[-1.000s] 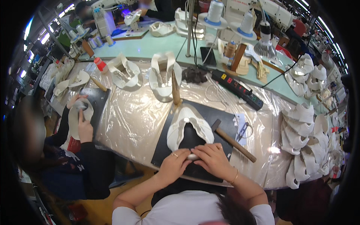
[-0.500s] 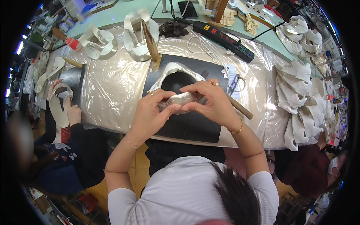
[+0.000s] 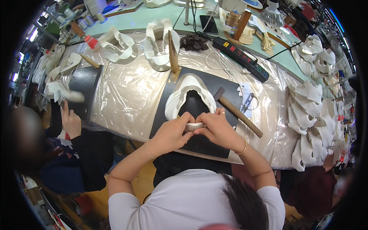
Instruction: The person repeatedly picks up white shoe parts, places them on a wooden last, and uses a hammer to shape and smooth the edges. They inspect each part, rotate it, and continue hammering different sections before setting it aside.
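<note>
A white shoe upper [image 3: 171, 100] lies on a black work mat [image 3: 159, 117] in front of me, its rounded end away from me and its opening in the middle. My left hand [image 3: 171, 132] pinches the near edge of the upper between thumb and fingers. Close beside it, my right hand [image 3: 221, 129] grips the same edge, the two sets of fingertips nearly meeting. Most of that edge is hidden under my fingers. To the right of the upper rests a hammer [image 3: 240, 115] with a wooden handle, lying at a slant.
A wooden post [image 3: 173, 57] rises behind the mat. Farther back are two more white uppers [image 3: 119, 46], a black power strip [image 3: 241, 57] and a phone [image 3: 208, 24]. Stacked uppers [image 3: 306, 103] stand at right. At left, a co-worker's hand [image 3: 71, 122] is near another mat [image 3: 82, 86].
My hands have moved nearer to me, and the upper's near edge has turned within them. More of the hammer shows. The whole view has shifted slightly.
</note>
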`<state>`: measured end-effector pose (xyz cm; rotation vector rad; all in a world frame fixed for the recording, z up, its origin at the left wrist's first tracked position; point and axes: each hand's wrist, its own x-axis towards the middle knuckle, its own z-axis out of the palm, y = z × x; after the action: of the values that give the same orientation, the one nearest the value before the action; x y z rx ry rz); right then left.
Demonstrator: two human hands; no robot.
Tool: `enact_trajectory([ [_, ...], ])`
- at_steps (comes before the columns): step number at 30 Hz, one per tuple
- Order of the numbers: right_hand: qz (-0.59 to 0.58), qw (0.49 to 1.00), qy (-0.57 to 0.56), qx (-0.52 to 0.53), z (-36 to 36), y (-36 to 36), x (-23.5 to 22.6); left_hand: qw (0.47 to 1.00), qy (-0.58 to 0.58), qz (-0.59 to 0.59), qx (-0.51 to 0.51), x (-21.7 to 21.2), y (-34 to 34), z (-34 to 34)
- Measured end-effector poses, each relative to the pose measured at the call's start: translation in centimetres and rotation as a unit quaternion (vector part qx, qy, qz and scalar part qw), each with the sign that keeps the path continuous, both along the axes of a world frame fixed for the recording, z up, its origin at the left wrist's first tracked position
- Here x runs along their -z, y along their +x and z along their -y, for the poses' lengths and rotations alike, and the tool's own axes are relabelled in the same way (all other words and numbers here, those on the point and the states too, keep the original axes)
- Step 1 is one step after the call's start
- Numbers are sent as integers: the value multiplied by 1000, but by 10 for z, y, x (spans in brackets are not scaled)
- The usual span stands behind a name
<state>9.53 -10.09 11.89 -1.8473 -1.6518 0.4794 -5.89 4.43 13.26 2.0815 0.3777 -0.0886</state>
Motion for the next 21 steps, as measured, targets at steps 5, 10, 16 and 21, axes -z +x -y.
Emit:
enact_trajectory([
  [5, 67, 997, 3, -30, -1, -12, 14, 995, 96, 33, 25, 15, -8, 3],
  [10, 32, 996, -73, -36, -2, -11, 10, 997, 74, 25, 29, 12, -12, 0],
  [16, -2, 990, 137, 27, 6, 2, -14, 986, 153, 57, -27, -35, -50, -30],
  [21, -15, 984, 161, 74, 9, 8, -13, 952, 214, 81, -205, -45, -80, -63],
])
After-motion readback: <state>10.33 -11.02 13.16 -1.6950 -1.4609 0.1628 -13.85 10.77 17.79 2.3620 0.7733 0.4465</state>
